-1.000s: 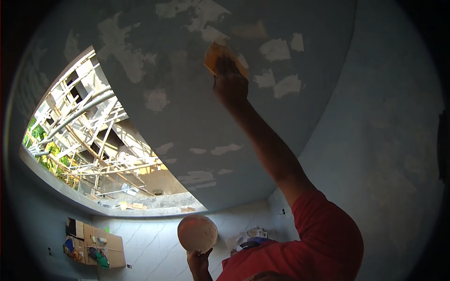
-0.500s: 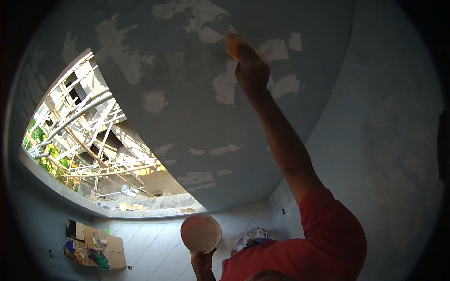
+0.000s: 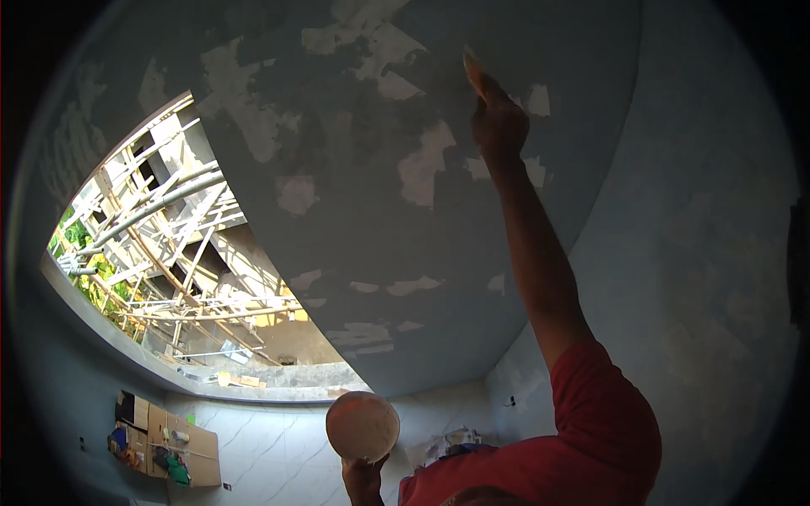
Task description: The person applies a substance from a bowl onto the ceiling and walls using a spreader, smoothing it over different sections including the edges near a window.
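Note:
My right hand (image 3: 500, 126), on the raised arm in a red sleeve, grips a thin orange-tan scraper (image 3: 475, 74) against the grey surface (image 3: 354, 228), which bears several pale patches. One pale patch (image 3: 538, 100) lies just right of that hand. Low in the view, my left hand (image 3: 363, 477) holds a round pinkish bowl (image 3: 363, 427) from below; its fingers are partly hidden by the bowl.
Left, an opening (image 3: 190, 244) shows poles, bright walls and green leaves outside. Cardboard (image 3: 192, 451) with coloured items on it is at lower left, on a pale veined floor (image 3: 278, 455). Crumpled material (image 3: 456, 440) sits near the red shirt.
My right hand and the scraper have moved right and slightly down, and the scraper is turned more edge-on. The view has shifted a little. My left hand still holds the bowl.

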`<state>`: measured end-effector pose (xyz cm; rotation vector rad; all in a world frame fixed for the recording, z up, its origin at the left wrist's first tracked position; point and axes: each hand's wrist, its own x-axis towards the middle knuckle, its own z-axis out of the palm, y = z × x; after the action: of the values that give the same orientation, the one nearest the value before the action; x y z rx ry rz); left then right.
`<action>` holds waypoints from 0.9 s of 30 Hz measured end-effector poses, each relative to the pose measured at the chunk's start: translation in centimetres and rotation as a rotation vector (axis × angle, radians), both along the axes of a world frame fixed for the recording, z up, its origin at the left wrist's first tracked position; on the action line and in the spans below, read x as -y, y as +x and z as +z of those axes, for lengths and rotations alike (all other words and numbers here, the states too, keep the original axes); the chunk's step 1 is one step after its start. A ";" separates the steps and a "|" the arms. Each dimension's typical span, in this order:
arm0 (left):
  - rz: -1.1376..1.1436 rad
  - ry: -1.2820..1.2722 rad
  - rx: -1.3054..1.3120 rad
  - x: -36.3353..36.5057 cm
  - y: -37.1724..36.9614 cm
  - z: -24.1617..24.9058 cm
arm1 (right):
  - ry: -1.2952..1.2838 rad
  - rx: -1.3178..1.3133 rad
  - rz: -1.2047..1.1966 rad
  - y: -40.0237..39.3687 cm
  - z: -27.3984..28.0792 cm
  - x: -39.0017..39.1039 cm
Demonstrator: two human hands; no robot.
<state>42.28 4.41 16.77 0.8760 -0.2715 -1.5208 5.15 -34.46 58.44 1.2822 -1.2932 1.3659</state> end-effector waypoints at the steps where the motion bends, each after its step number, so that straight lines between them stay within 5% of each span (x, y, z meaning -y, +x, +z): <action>1: 0.006 0.029 0.022 -0.3 0.0 -0.7 | -0.014 -0.043 0.026 1.2 -1.1 0.2; 5: 0.020 0.019 0.096 -0.5 0.3 -2.5 | -0.010 -0.243 0.099 5.2 -6.6 0.5; 7: -0.323 -0.242 1.304 -0.2 0.8 -1.8 | 0.118 -0.262 0.213 6.4 -8.6 -0.5; 8: -0.314 -0.249 1.302 -0.1 0.4 -1.1 | 0.202 -0.237 0.306 6.7 -9.5 -0.9; 10: -0.022 -0.001 -0.147 0.6 -0.7 2.9 | 0.263 -0.204 0.373 6.2 -10.1 -2.2; 21: 0.013 0.048 0.005 -0.7 -1.8 2.7 | 0.270 0.345 0.737 1.5 0.0 -5.1; 23: 0.028 0.053 0.027 -1.1 -1.9 2.7 | 0.308 0.348 0.833 3.0 -2.7 -6.5; 27: 0.073 0.088 0.087 -1.9 -2.0 2.5 | 0.826 0.424 0.999 7.0 -13.2 -10.5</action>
<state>40.29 6.26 19.32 1.0134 -0.2347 -1.4378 12.16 -23.99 45.20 2.5354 -1.6733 1.9140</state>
